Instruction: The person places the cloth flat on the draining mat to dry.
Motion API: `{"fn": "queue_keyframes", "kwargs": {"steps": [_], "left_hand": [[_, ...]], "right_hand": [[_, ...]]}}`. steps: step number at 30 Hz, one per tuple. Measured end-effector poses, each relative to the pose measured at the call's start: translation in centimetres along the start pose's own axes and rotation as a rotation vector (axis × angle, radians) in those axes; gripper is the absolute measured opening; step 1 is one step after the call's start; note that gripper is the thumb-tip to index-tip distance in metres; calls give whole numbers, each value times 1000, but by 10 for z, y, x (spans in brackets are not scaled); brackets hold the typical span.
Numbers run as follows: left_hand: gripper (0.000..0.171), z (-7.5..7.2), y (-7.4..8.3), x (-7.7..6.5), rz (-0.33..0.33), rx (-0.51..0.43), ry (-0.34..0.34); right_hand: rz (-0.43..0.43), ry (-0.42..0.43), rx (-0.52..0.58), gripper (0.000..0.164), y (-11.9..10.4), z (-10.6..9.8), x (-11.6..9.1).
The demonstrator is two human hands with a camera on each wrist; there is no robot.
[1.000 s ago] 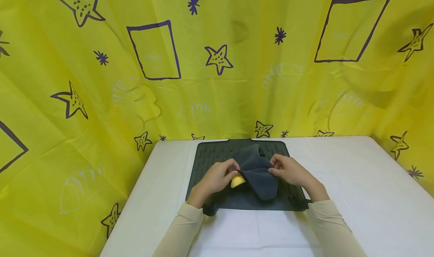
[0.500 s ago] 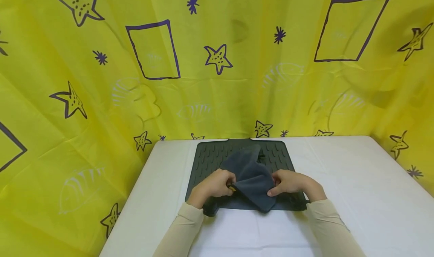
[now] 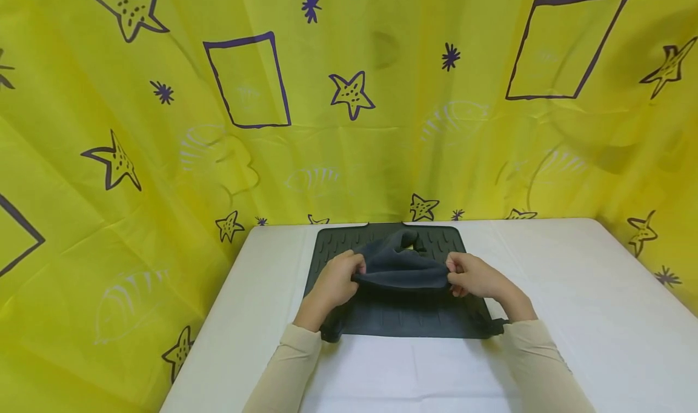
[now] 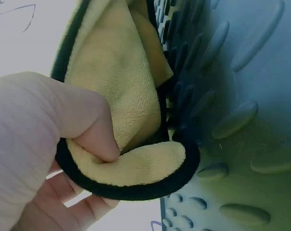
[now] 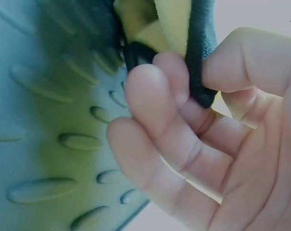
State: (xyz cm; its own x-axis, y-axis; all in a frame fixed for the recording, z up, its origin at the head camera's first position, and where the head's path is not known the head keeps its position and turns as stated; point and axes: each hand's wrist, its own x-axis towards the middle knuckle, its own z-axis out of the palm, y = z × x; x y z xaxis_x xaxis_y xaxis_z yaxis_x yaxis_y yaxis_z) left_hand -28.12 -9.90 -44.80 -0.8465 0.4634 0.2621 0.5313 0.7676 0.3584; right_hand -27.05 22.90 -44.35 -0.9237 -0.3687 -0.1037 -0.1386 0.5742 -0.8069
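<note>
A two-sided cloth (image 3: 400, 274), dark grey outside and yellow inside with a dark bound edge, is stretched between both hands over a dark ribbed mat (image 3: 403, 322). My left hand (image 3: 339, 277) pinches its left end; in the left wrist view the thumb presses on the yellow side of the cloth (image 4: 121, 86), fingers beneath. On the other side my right hand (image 3: 474, 275) grips the right end, thumb and index on the dark edge in the right wrist view. Behind, the cloth lies bunched on the mat, with a bit of yellow showing.
The mat lies on a white-covered table (image 3: 561, 280), with dark protruding pieces at its two front corners. A yellow curtain (image 3: 403, 158) printed with starfish and frames hangs behind and to the sides.
Both hands have shifted along the cloth and spread apart. Its near edge, which hung in a point toward the mat's front, is now raised and pulled straight across.
</note>
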Motion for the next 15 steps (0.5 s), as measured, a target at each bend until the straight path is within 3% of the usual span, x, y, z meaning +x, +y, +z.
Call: {"fn": "queue_keyframes", "kwargs": {"steps": [5, 10, 15], "left_hand": [[34, 4, -2, -1, -23, -14, -30], [30, 9, -4, -3, -55, 49, -84], [24, 10, -11, -5, -120, 93, -82]], "right_hand": [[-20, 5, 52, 10, 5, -9, -5], [35, -14, 42, 16, 14, -16, -11], [79, -38, 49, 20, 19, -19, -14]]}}
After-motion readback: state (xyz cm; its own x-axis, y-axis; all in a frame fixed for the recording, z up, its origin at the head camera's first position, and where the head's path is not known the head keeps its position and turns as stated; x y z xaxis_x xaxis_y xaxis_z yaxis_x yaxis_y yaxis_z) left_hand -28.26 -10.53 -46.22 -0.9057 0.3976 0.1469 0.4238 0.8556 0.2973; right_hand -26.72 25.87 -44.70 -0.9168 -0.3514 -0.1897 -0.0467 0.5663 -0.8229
